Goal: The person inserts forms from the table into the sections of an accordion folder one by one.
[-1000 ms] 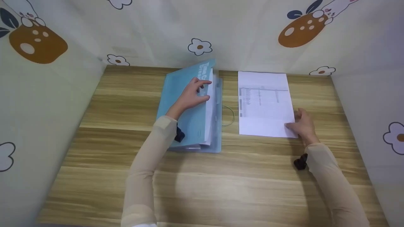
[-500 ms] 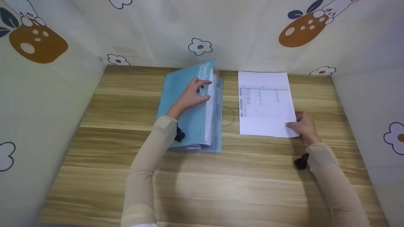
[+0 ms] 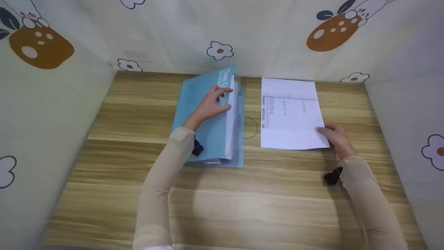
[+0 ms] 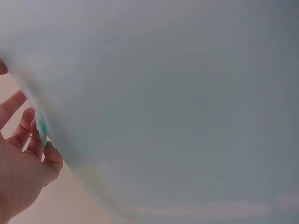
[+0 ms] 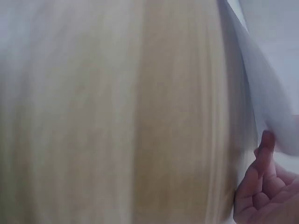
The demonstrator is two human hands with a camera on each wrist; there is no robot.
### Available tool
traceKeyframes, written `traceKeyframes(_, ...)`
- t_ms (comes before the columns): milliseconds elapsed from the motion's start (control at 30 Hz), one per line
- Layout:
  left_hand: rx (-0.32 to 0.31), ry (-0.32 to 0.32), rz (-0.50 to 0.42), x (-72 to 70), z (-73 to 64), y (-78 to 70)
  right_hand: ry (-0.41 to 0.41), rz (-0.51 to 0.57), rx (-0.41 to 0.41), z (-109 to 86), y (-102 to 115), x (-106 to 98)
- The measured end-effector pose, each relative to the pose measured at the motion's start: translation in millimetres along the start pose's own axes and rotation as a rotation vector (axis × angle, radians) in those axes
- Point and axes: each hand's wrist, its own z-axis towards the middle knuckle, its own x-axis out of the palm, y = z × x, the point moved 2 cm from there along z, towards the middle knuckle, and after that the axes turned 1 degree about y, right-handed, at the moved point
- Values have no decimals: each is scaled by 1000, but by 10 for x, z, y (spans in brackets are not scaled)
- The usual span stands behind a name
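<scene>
A light-blue folder [image 3: 194, 100] with white lettering lies left of centre, its top cover partly raised over white pages [image 3: 229, 135]. On that cover lies my left hand [image 3: 210, 104], thumb and fingers bent about its right edge. The left wrist view shows the hand [image 4: 23, 163] gripping the rim of the blue cover [image 4: 168, 112]. To the right is a white sheet of paper [image 3: 291, 135] printed with a faint table. My right hand [image 3: 337, 137] pinches its right edge near the lower corner, thumb on top. In the right wrist view the paper [image 5: 266, 88] curves up from the wood.
A thin green elastic loop [image 3: 257, 126] sticks out from the folder's right side. Behind the wooden table [image 3: 260, 198] hangs a pale curtain [image 3: 263, 38] with flowers and fruit, which also closes off both sides. Each wrist carries a small black camera [image 3: 333, 176].
My right hand has shifted slightly up and to the right along the paper's edge, and the sheet's lower right corner has lifted a little. The left hand and folder stay put.
</scene>
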Motion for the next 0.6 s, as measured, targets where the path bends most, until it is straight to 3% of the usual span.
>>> traceKeyframes(100, 0, -1, -1, 3, -2, -1, 50, -49, -1, 19, 11, -2)
traceKeyframes(233, -6, -1, 1, 12, 3, 14, 85, -10, -7, 39, 2, -2)
traceKeyframes(433, -9, -1, -10, 16, 5, 18, 167, 223, -53, 35, -18, 15)
traceKeyframes(600, 7, 7, -4, 4, 14, 12, 240, 511, -20, 2, -55, -14)
